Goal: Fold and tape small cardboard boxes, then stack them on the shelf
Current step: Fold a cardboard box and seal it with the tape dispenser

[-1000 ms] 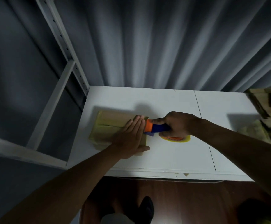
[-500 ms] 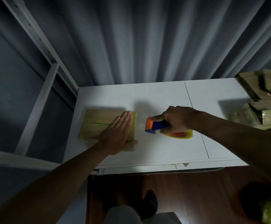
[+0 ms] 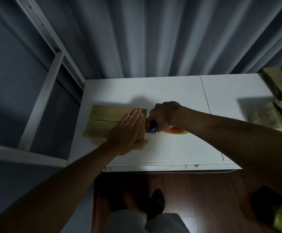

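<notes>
Your left hand [image 3: 128, 132] lies flat, fingers [image 3: 137, 115] straight and together, pressing the right end of a small brown cardboard box [image 3: 106, 122] on the white worktop [image 3: 170, 148]. Your right hand [image 3: 165, 115] curls its fingers around the blue-and-orange handle of a tape dispenser [image 3: 151, 126], its nose touching the box's right edge, its yellow-rimmed roll resting on the worktop. Farther right, a pile of folded cardboard boxes [image 3: 278, 101] sits at the worktop's edge. Beyond, to the left, a grey metal shelf frame [image 3: 53, 52] rises against a grey curtain [image 3: 153, 39].
</notes>
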